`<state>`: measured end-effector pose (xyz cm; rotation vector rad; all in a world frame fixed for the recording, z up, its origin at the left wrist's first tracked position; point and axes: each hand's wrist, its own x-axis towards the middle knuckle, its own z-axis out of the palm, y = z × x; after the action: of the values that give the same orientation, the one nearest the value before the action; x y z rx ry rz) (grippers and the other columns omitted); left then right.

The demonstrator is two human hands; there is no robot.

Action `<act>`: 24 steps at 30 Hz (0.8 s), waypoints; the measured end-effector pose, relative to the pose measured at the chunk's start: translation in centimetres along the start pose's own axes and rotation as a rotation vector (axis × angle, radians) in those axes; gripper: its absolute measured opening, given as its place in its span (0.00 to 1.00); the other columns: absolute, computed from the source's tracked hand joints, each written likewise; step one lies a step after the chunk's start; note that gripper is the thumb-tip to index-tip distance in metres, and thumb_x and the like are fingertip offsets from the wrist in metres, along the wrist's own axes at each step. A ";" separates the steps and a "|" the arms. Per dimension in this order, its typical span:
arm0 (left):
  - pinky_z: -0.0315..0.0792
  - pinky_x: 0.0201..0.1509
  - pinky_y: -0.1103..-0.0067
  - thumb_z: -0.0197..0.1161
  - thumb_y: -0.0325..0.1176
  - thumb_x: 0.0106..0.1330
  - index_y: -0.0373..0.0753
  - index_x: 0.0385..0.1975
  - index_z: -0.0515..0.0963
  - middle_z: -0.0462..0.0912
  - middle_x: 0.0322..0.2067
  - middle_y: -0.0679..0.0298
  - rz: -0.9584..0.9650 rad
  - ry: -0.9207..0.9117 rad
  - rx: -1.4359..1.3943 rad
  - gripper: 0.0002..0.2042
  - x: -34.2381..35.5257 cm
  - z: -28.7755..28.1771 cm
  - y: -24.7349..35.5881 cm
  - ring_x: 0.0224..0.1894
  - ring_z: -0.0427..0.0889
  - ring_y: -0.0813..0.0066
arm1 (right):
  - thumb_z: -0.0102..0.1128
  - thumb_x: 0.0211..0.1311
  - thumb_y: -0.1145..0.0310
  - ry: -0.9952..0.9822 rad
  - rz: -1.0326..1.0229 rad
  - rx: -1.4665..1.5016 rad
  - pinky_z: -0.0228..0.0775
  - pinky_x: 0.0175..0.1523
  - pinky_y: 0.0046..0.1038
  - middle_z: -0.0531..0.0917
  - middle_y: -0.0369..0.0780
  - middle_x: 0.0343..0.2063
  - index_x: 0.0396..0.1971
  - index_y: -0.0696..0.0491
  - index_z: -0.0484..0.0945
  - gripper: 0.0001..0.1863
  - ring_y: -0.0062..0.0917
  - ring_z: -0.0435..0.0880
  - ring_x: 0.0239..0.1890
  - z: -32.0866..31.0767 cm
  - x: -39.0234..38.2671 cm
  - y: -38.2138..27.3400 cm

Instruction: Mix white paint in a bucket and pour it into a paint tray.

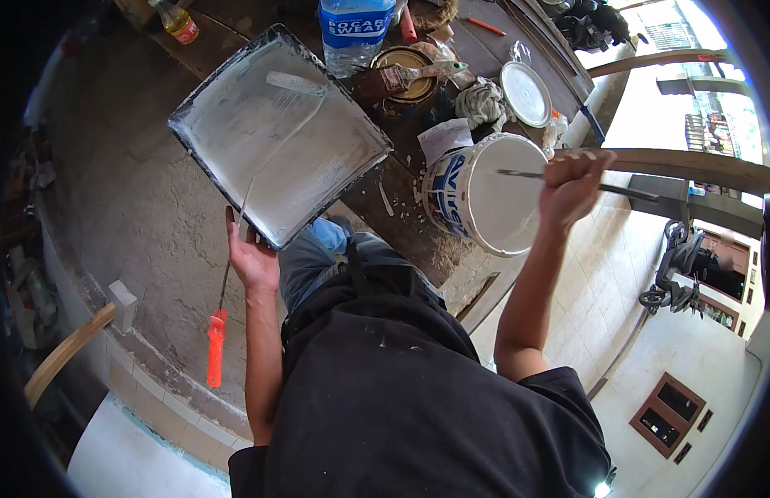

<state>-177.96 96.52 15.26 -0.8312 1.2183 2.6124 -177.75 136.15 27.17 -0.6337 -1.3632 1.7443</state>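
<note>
My left hand [254, 264] grips the near corner of a black-edged paint tray [281, 137], its inside coated with white paint. In the tray lies a small white-coated paint roller [296, 84]. Its thin wire crosses the near edge beside my left hand, and its orange handle [216, 349] hangs outside. On the right, my right hand [572, 184] is closed round a thin dark stick [625, 192]. The stick's left end is over the open mouth of a white bucket [447, 195] of pale paint; whether it touches the paint I cannot tell.
Behind the bucket are a paintbrush [393, 80] across an open can, a crumpled rag [482, 103] and a round white lid [526, 94]. A blue-labelled water bottle [352, 33] stands behind the tray. A small yellow bottle [176, 23] stands far left.
</note>
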 end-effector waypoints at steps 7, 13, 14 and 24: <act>0.59 0.62 0.62 0.44 0.49 0.66 0.55 0.68 0.48 0.55 0.62 0.53 -0.029 -0.023 -0.019 0.30 0.4 -0.5 -0.1 0.63 0.57 0.58 | 0.33 0.70 0.45 -0.147 0.302 -0.186 0.32 0.14 0.23 0.45 0.28 0.06 0.09 0.44 0.47 0.30 0.14 0.39 0.08 -3.3 0.6 -3.1; 0.60 0.61 0.62 0.44 0.47 0.67 0.53 0.67 0.50 0.58 0.61 0.55 -0.027 -0.026 -0.064 0.28 0.4 -1.1 0.0 0.62 0.60 0.59 | 0.32 0.71 0.47 -0.003 -0.057 0.062 0.32 0.15 0.22 0.44 0.29 0.07 0.10 0.45 0.46 0.29 0.15 0.38 0.11 -1.2 0.4 -0.9; 0.61 0.61 0.62 0.44 0.46 0.68 0.52 0.66 0.53 0.61 0.60 0.57 -0.037 -0.008 -0.095 0.26 0.5 -1.0 0.0 0.60 0.62 0.60 | 0.32 0.71 0.47 -0.003 0.027 0.096 0.32 0.15 0.22 0.44 0.29 0.07 0.10 0.44 0.46 0.29 0.15 0.38 0.10 -0.3 -1.3 -0.2; 0.60 0.62 0.63 0.44 0.49 0.66 0.54 0.68 0.47 0.55 0.61 0.54 -0.015 -0.019 0.008 0.30 -0.1 -0.4 0.3 0.62 0.58 0.57 | 0.35 0.71 0.49 -0.073 -0.032 -0.106 0.33 0.13 0.23 0.47 0.29 0.05 0.09 0.45 0.47 0.29 0.14 0.40 0.08 -3.1 2.6 -2.6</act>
<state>-177.83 96.04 15.27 -0.8088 1.2113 2.5960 -175.93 140.22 28.98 -0.6080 -1.5166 1.6930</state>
